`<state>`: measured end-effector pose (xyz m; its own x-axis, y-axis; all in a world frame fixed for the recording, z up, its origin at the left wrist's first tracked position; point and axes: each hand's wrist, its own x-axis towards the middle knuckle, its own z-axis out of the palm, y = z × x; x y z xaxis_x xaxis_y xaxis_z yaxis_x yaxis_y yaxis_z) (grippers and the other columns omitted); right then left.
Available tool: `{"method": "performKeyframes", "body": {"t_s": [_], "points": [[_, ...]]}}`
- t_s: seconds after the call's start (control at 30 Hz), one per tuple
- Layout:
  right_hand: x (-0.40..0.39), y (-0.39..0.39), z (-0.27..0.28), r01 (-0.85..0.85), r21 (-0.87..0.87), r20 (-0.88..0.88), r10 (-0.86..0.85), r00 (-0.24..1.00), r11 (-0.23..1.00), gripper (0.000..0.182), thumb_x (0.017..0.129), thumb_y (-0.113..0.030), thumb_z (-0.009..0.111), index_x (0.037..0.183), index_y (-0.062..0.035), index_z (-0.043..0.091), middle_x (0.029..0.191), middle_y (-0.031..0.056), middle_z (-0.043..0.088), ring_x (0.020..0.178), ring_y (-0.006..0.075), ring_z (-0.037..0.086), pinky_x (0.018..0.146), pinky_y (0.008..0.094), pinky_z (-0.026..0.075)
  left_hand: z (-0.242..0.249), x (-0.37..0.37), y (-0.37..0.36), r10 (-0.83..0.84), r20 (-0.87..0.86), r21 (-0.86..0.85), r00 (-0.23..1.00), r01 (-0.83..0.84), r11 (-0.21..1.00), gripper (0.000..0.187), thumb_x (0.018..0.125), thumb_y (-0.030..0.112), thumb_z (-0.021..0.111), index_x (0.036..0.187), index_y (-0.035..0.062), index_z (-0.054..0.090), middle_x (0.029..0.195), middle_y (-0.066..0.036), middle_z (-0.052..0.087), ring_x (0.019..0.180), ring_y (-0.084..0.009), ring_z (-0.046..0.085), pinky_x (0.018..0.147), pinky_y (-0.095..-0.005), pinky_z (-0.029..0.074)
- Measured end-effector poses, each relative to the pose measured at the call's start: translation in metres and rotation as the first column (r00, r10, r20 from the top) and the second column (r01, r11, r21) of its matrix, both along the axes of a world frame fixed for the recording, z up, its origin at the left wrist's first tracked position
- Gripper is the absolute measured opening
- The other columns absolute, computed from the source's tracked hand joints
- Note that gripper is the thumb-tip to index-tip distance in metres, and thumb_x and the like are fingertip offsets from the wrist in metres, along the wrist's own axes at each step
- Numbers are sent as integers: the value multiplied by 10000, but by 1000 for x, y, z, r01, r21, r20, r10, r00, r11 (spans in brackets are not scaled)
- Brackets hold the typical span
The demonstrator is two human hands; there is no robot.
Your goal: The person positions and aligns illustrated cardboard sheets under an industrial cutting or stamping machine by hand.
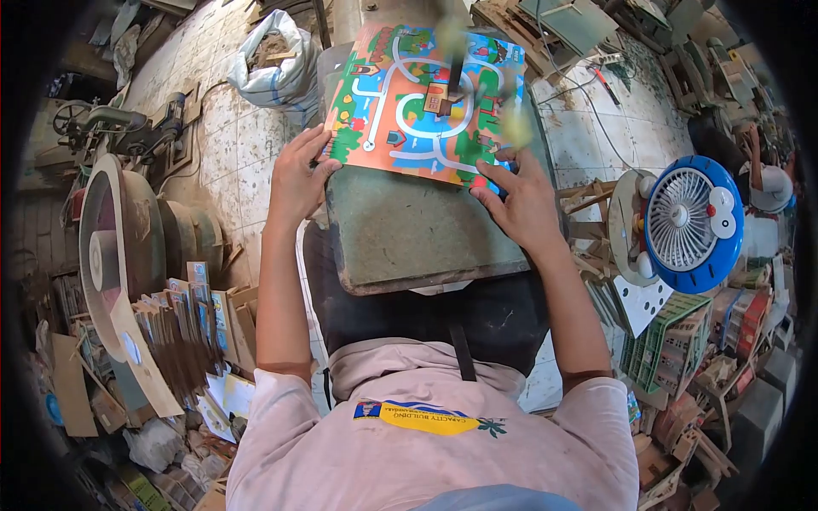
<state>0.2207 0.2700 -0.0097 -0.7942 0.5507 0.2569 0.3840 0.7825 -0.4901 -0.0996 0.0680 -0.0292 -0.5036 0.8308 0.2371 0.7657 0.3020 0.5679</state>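
Note:
A colourful printed board (396,111) with white curving tracks lies tilted on a worn green machine table (417,230). My left hand (300,175) pinches the board's near left corner between thumb and fingers. At the near right corner, my right hand (521,194) grips the edge with thumb and forefinger. A dark, narrow machine part (457,68) comes down over the board's middle, and blurred yellowish shapes hang in front of its right side.
A blue fan (694,223) stands at the right, above a green crate (665,345). At the left are a large wheel (102,260) and stacked thin boards (175,319). A white sack (273,64) sits beyond my left hand. Another person (769,183) is at far right.

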Motion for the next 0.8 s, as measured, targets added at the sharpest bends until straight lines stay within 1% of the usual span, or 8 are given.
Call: {"method": "performKeyframes", "body": {"t_s": [0.3,0.4,0.47,0.5,0.53,0.6,0.77,0.8], "points": [[-4,-4,-2,30,-37,-20,-30,999,999,406,847,-307,864,1190,-105,787,1234,158,626,1126,368,638,938,480,530,5,-5,14,33,3,-20,999,-33,999,530,861,119,848,1366,42,711,1426,-158,687,1311,-323,654,1109,-412,508],[-3,-1,1,12,-103,-11,-14,1000,995,436,830,-322,874,1202,-112,787,1258,147,629,1142,367,629,961,479,524,7,5,16,82,-17,-77,997,-83,994,540,875,166,845,1382,48,699,1489,-207,628,1340,-363,627,1118,-431,499],[4,8,10,5,-152,-2,-5,1000,988,460,817,-330,879,1213,-116,786,1287,142,630,1164,368,620,986,482,518,9,42,20,320,-123,-41,939,-327,944,599,882,288,847,1398,33,680,1541,-294,544,1401,-428,561,1158,-448,460],[10,15,17,-77,-52,44,79,996,996,497,804,-338,882,1242,-127,781,1342,132,630,1196,372,605,1017,487,505,10,59,25,319,-124,-39,940,-326,945,599,882,288,847,1398,33,680,1541,-294,544,1401,-428,561,1158,-448,460],[14,23,20,-165,44,98,160,982,985,535,790,-345,884,1271,-137,776,1397,121,630,1229,376,590,1049,493,492,12,79,33,311,-119,-75,943,-321,944,739,858,371,855,1450,7,604,1555,-342,483,1430,-463,507,1181,-509,404],[22,41,16,-219,23,120,215,969,975,574,778,-366,884,1296,-149,768,1446,107,619,1271,378,570,1083,493,476,11,110,40,301,-97,-160,949,-314,936,1034,808,539,872,1553,-44,452,1582,-439,362,1487,-533,399,1228,-629,294],[22,59,4,-347,86,157,332,930,934,648,755,-423,884,1337,-169,752,1518,87,602,1411,391,508,1156,488,452,-4,117,57,326,-176,-129,929,-350,928,1137,777,615,873,1534,-109,432,1605,-464,280,1515,-584,312,1242,-625,267],[21,57,1,-327,6,125,323,938,945,651,753,-433,884,1331,-164,753,1519,97,598,1449,398,481,1171,497,447,-3,113,56,306,-174,-133,936,-331,934,1142,770,623,873,1531,-110,438,1605,-466,278,1516,-595,300,1245,-622,262]]}}
